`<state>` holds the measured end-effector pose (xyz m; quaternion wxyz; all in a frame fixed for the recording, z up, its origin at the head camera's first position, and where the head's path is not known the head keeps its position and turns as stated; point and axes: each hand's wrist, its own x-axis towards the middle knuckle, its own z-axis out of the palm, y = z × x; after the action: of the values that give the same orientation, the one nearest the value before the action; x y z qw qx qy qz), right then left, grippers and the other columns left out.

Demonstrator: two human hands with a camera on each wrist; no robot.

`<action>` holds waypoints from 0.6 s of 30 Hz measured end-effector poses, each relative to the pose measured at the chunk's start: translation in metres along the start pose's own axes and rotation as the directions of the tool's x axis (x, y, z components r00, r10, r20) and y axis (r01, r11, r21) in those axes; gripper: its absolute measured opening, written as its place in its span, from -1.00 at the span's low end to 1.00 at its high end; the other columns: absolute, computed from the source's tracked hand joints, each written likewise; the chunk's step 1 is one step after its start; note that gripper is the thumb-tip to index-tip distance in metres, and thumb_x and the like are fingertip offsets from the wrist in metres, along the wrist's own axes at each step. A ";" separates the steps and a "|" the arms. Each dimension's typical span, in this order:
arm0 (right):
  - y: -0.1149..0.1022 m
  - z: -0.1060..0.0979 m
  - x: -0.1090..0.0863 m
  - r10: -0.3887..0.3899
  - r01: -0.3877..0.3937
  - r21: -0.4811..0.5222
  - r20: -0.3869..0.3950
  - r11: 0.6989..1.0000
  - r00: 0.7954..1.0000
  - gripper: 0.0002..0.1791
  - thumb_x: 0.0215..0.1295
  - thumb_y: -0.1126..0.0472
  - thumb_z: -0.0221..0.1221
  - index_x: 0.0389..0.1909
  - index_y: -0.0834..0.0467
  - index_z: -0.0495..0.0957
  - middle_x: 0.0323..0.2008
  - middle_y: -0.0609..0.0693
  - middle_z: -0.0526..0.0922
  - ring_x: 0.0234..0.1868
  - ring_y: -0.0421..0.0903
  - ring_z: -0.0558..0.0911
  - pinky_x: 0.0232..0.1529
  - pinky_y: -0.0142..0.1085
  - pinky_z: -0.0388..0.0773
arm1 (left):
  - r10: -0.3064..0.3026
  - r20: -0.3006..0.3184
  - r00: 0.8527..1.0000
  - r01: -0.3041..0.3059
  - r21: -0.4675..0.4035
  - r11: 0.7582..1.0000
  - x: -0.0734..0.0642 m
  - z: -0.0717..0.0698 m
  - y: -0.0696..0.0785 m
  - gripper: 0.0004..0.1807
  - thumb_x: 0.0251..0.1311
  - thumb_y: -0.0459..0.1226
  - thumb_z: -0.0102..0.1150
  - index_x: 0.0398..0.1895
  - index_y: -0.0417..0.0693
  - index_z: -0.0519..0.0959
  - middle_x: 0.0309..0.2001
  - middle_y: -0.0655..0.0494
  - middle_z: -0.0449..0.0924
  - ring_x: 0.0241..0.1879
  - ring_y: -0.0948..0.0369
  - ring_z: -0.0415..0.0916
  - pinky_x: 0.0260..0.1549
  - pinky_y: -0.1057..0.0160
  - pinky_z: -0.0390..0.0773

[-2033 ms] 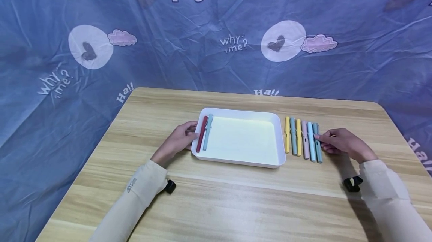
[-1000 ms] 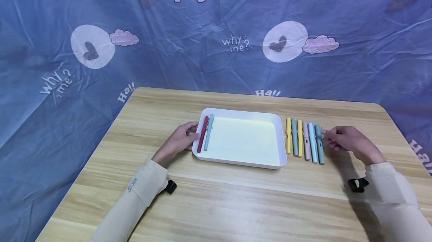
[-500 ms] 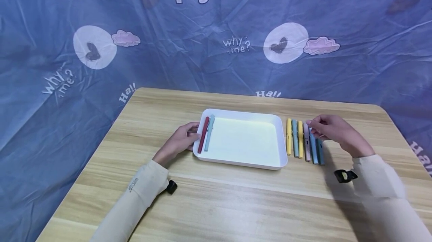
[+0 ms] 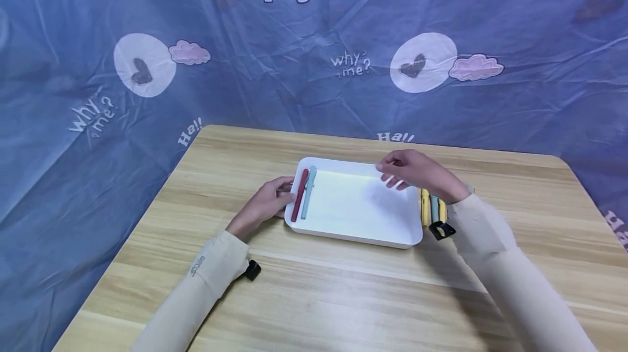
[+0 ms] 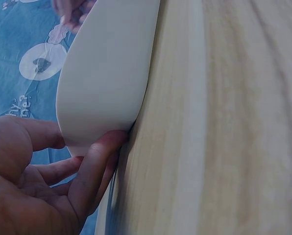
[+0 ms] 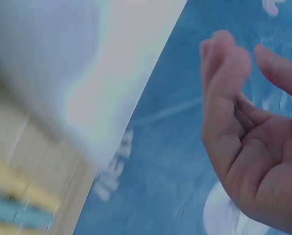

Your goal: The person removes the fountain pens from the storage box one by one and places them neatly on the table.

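Note:
A white tray (image 4: 353,238) lies on the wooden table, with a red pen (image 4: 300,194) and a light blue pen (image 4: 309,193) side by side along its left end. My left hand (image 4: 267,199) grips that end; the left wrist view shows its thumb and fingers around the tray's wall. Above the tray's back right part hovers my right hand (image 4: 414,169), fingers loosely bent with nothing between them, as the right wrist view also shows. Just right of the tray lie a yellow pen (image 4: 424,209) and a teal pen (image 4: 434,209); my right forearm hides most of the row.
The wooden table (image 4: 314,297) reaches back to a blue printed cloth (image 4: 294,68) hanging behind it. Black wrist cameras sit under both beige sleeves, the right one overlapping the pen row.
My right hand has left the row of pens on the right and moved left over the tray. My left hand keeps holding the tray. The view has shifted slightly.

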<state>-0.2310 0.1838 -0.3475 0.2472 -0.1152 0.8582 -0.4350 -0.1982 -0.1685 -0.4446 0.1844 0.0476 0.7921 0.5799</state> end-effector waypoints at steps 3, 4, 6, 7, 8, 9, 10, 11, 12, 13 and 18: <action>-0.012 0.015 0.015 -0.008 0.006 0.031 0.034 0.999 0.999 -0.48 0.62 0.06 0.10 0.29 0.42 0.42 0.11 0.39 0.58 0.11 0.27 0.64 0.07 -0.05 0.71 | -0.001 -0.003 1.000 0.001 -0.004 1.000 0.000 0.000 0.000 -0.43 0.54 -0.37 0.03 0.55 -0.25 0.25 0.32 -0.26 0.45 0.22 -0.09 0.53 -0.23 0.15 0.78; -0.015 0.019 0.019 -0.011 0.010 0.039 0.041 0.999 0.999 -0.49 0.61 0.07 0.10 0.29 0.43 0.42 0.12 0.40 0.57 0.12 0.27 0.64 0.06 -0.06 0.72 | -0.003 -0.001 1.000 0.003 -0.008 1.000 0.000 0.001 0.000 -0.43 0.54 -0.37 0.03 0.55 -0.26 0.25 0.33 -0.26 0.45 0.22 -0.09 0.53 -0.22 0.14 0.78; -0.019 0.026 0.027 -0.010 0.007 0.055 0.054 0.998 0.999 -0.49 0.61 0.09 0.10 0.29 0.42 0.41 0.15 0.40 0.55 0.14 0.28 0.62 0.05 -0.08 0.72 | -0.008 -0.002 1.000 0.008 -0.009 1.000 0.001 0.001 0.000 -0.43 0.54 -0.37 0.03 0.55 -0.26 0.25 0.33 -0.26 0.45 0.22 -0.09 0.53 -0.22 0.14 0.78; -0.021 0.030 0.031 -0.011 0.007 0.063 0.057 0.998 0.998 -0.50 0.61 0.10 0.10 0.29 0.43 0.41 0.16 0.41 0.55 0.15 0.28 0.62 0.05 -0.08 0.72 | -0.010 -0.002 1.000 0.010 -0.010 1.000 0.001 0.002 0.000 -0.43 0.54 -0.37 0.03 0.55 -0.25 0.26 0.33 -0.25 0.45 0.22 -0.10 0.53 -0.22 0.14 0.78; -0.022 0.033 0.035 -0.013 0.009 0.070 0.063 0.998 0.998 -0.51 0.61 0.12 0.10 0.30 0.43 0.41 0.18 0.41 0.55 0.15 0.29 0.61 0.05 -0.08 0.72 | -0.011 -0.002 1.000 0.011 -0.011 1.000 0.001 0.002 0.000 -0.43 0.54 -0.37 0.03 0.55 -0.25 0.25 0.34 -0.25 0.45 0.22 -0.10 0.54 -0.22 0.14 0.78; -0.023 0.037 0.039 -0.009 0.004 0.075 0.065 0.997 0.998 -0.53 0.60 0.14 0.11 0.29 0.42 0.41 0.19 0.40 0.55 0.15 0.27 0.62 0.04 -0.09 0.73 | -0.009 -0.001 1.000 0.009 -0.012 1.000 0.001 0.002 0.000 -0.43 0.54 -0.37 0.03 0.55 -0.25 0.25 0.34 -0.25 0.45 0.22 -0.10 0.54 -0.21 0.14 0.78; -0.025 0.041 0.042 -0.008 0.003 0.076 0.068 0.997 0.998 -0.54 0.60 0.15 0.11 0.29 0.42 0.42 0.19 0.39 0.56 0.15 0.26 0.62 0.04 -0.09 0.73 | -0.008 -0.002 1.000 0.008 -0.012 1.000 0.001 0.002 0.000 -0.43 0.53 -0.37 0.03 0.55 -0.25 0.26 0.34 -0.25 0.45 0.22 -0.10 0.54 -0.21 0.14 0.78; -0.026 0.044 0.046 -0.006 0.001 0.079 0.071 0.997 0.997 -0.55 0.60 0.15 0.11 0.27 0.42 0.43 0.20 0.39 0.56 0.14 0.25 0.63 0.04 -0.09 0.73 | -0.005 -0.005 1.000 0.005 -0.010 1.000 0.001 0.002 0.000 -0.43 0.53 -0.37 0.03 0.55 -0.25 0.26 0.33 -0.25 0.45 0.22 -0.09 0.54 -0.22 0.15 0.78; -0.027 0.048 0.050 -0.010 0.005 0.076 0.075 0.997 0.997 -0.56 0.60 0.16 0.11 0.26 0.42 0.43 0.19 0.38 0.57 0.13 0.23 0.64 0.03 -0.08 0.73 | -0.003 -0.006 1.000 0.003 -0.010 1.000 0.001 0.002 0.000 -0.43 0.53 -0.37 0.04 0.55 -0.24 0.26 0.33 -0.25 0.46 0.21 -0.09 0.54 -0.22 0.15 0.78; -0.029 0.052 0.054 -0.007 0.001 0.077 0.077 0.997 0.997 -0.58 0.59 0.17 0.12 0.23 0.42 0.45 0.18 0.38 0.58 0.11 0.21 0.65 0.02 -0.09 0.73 | -0.002 -0.007 1.000 0.002 -0.012 1.000 0.001 0.002 0.000 -0.43 0.53 -0.38 0.04 0.55 -0.24 0.26 0.33 -0.25 0.46 0.21 -0.09 0.55 -0.23 0.15 0.78; -0.037 0.071 0.071 0.030 -0.035 0.049 0.089 0.998 0.996 -0.64 0.56 0.13 0.17 0.08 0.38 0.52 0.08 0.31 0.63 0.04 0.15 0.69 -0.01 -0.08 0.75 | -0.003 -0.006 1.000 0.003 -0.031 1.000 0.001 0.001 0.000 -0.43 0.53 -0.39 0.03 0.55 -0.24 0.27 0.32 -0.26 0.46 0.20 -0.11 0.56 -0.21 0.15 0.78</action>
<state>-0.2549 0.0831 -0.3766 0.2948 -0.1141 0.8370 -0.4467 -0.1984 -0.1675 -0.4453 0.1838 0.0420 0.7837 0.5919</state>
